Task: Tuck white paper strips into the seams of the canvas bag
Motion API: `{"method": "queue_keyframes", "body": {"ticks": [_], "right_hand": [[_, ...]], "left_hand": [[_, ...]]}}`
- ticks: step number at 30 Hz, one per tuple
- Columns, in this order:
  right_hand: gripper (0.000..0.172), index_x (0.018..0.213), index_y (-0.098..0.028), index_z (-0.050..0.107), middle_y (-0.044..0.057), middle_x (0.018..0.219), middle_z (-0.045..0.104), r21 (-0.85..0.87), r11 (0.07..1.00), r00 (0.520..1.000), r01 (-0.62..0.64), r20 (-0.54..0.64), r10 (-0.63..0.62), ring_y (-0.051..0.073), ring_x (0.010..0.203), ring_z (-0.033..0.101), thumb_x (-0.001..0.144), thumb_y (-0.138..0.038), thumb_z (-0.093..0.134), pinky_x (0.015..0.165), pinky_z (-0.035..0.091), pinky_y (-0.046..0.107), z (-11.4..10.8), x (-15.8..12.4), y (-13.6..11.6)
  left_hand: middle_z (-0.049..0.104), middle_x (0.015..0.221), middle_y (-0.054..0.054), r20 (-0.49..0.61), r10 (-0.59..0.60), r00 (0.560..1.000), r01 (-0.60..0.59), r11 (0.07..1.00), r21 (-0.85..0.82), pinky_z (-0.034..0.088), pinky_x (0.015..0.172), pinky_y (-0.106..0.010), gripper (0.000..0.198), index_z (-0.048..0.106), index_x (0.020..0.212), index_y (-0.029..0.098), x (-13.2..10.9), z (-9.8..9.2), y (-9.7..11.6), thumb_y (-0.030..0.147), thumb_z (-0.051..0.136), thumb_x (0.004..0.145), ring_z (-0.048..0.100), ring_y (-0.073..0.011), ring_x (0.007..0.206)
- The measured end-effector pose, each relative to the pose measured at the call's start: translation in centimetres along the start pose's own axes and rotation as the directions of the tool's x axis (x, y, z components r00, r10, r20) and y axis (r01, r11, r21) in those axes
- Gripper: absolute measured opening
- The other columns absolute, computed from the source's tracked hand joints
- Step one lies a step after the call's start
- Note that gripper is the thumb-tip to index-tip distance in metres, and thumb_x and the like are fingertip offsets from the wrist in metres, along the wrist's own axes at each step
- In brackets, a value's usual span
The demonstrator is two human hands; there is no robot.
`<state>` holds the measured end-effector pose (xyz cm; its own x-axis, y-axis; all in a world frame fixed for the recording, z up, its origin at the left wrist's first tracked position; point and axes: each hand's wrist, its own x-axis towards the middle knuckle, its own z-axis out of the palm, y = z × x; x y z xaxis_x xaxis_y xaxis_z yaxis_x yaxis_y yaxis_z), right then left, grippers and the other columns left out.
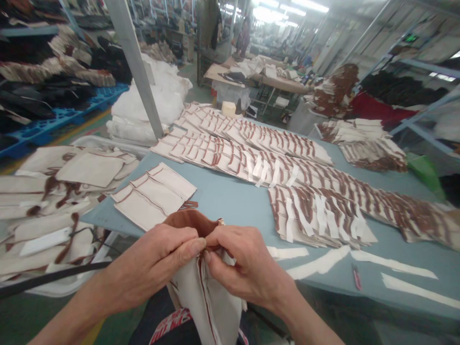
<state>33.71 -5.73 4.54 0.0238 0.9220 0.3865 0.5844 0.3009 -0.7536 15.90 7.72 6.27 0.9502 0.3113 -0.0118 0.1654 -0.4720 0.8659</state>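
Between my hands hangs a cream fabric piece (pixel 215 297) with a brown lining and a dark seam down its middle; its upper edge curves round like an opening. My left hand (pixel 158 263) pinches that edge with thumb and fingertips. Close against it, my right hand (pixel 244 266) pinches the same edge from the other side. The fingertips of both hands nearly meet at the seam, and they hide the exact spot they grip. Just beyond, on the blue-grey table (pixel 215 191), lies a flat cream panel (pixel 154 194) with brown seam lines.
Long overlapping rows of cream panels with brown edges (pixel 244 155) cross the table. White strips (pixel 319 263) and a small pink-handled tool (pixel 356 278) lie at right. A tub of cream pieces (pixel 61 282) stands at left, beside a slanting metal post (pixel 138 67).
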Motion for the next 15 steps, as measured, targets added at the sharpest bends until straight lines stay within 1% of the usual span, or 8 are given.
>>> {"method": "queue_keyframes", "body": {"ticks": [3, 5, 7, 9, 11, 12, 13, 15], "right_hand": [[0.014, 0.09, -0.02, 0.067, -0.002, 0.077, 0.068, -0.001, 1.0, 0.999, 0.021, 0.026, -0.021, 0.014, 0.067, 0.061, 0.098, -0.012, 0.058, 0.068, 0.041, 0.026, -0.1, 0.1, 0.3], [0.012, 0.09, -0.02, 0.066, -0.003, 0.077, 0.066, 0.055, 0.998, 0.999, 0.02, 0.046, -0.022, 0.013, 0.067, 0.059, 0.098, -0.014, 0.06, 0.068, 0.041, 0.026, -0.4, 0.3, 0.3], [0.013, 0.088, -0.021, 0.066, -0.005, 0.075, 0.063, 0.176, 0.983, 0.994, -0.057, 0.107, 0.038, 0.012, 0.065, 0.055, 0.099, -0.019, 0.061, 0.067, 0.04, 0.025, -0.9, 0.7, 0.3], [0.022, 0.084, -0.022, 0.064, -0.005, 0.073, 0.059, 0.285, 0.944, 0.973, -0.169, 0.199, 0.115, 0.012, 0.064, 0.053, 0.104, -0.026, 0.057, 0.065, 0.039, 0.024, -1.4, 1.0, 0.3], [0.027, 0.08, -0.022, 0.063, -0.007, 0.069, 0.055, 0.331, 0.909, 0.95, -0.253, 0.262, 0.169, 0.011, 0.06, 0.049, 0.106, -0.028, 0.055, 0.06, 0.037, 0.023, -1.6, 1.3, 0.5], [0.027, 0.079, -0.022, 0.062, -0.007, 0.067, 0.053, 0.324, 0.911, 0.95, -0.255, 0.259, 0.173, 0.011, 0.058, 0.048, 0.105, -0.027, 0.056, 0.058, 0.036, 0.023, -1.6, 1.4, 0.6], [0.024, 0.079, -0.022, 0.062, -0.008, 0.066, 0.053, 0.294, 0.928, 0.958, -0.229, 0.238, 0.16, 0.011, 0.057, 0.047, 0.103, -0.024, 0.058, 0.058, 0.035, 0.023, -1.5, 1.5, 0.7], [0.019, 0.082, -0.022, 0.063, -0.007, 0.068, 0.057, 0.186, 0.977, 0.983, -0.103, 0.17, 0.071, 0.011, 0.059, 0.05, 0.1, -0.017, 0.06, 0.061, 0.036, 0.025, -1.2, 1.5, 0.9]], "left_hand": [[0.05, 0.065, 0.007, -0.038, 0.015, 0.999, -0.013, 0.998, 0.054, 0.034, 0.06, -0.024, 0.048, 0.048, 0.068, 0.021, 0.1, 0.6, -0.3, 0.035, 0.04, 0.113, 0.045, -0.0097, 0.061], [0.045, 0.063, 0.008, -0.05, 0.01, 0.999, -0.009, 1.0, 0.027, 0.033, 0.057, -0.024, 0.048, 0.044, 0.067, 0.022, -0.1, 1.0, -0.7, 0.035, 0.041, 0.114, 0.042, -0.0093, 0.058], [0.039, 0.063, 0.008, -0.029, 0.017, 0.999, -0.018, 0.998, -0.052, 0.031, 0.054, -0.024, 0.048, 0.039, 0.068, 0.023, -0.5, 1.3, -1.3, 0.037, 0.041, 0.114, 0.039, -0.0093, 0.056], [0.035, 0.065, 0.008, -0.014, 0.034, 0.999, -0.036, 0.99, -0.138, 0.029, 0.054, -0.026, 0.047, 0.037, 0.071, 0.023, -1.0, 1.7, -2.0, 0.04, 0.04, 0.115, 0.036, -0.0101, 0.057], [0.034, 0.067, 0.007, -0.032, 0.026, 0.999, -0.031, 0.981, -0.191, 0.028, 0.056, -0.027, 0.049, 0.036, 0.072, 0.024, -1.3, 2.2, -2.6, 0.045, 0.04, 0.115, 0.035, -0.0112, 0.06], [0.033, 0.067, 0.007, -0.044, 0.007, 0.999, -0.016, 0.978, -0.208, 0.028, 0.057, -0.028, 0.051, 0.037, 0.071, 0.024, -1.3, 2.4, -2.8, 0.049, 0.04, 0.115, 0.034, -0.0116, 0.061], [0.033, 0.067, 0.007, -0.056, -0.015, 0.998, 0.002, 0.974, -0.227, 0.027, 0.057, -0.028, 0.054, 0.037, 0.071, 0.023, -1.3, 2.5, -3.0, 0.054, 0.04, 0.115, 0.034, -0.0117, 0.061], [0.034, 0.066, 0.007, -0.066, -0.063, 0.996, 0.044, 0.964, -0.264, 0.028, 0.058, -0.028, 0.061, 0.037, 0.069, 0.023, -1.1, 2.7, -3.1, 0.065, 0.04, 0.113, 0.036, -0.0114, 0.061]]}}
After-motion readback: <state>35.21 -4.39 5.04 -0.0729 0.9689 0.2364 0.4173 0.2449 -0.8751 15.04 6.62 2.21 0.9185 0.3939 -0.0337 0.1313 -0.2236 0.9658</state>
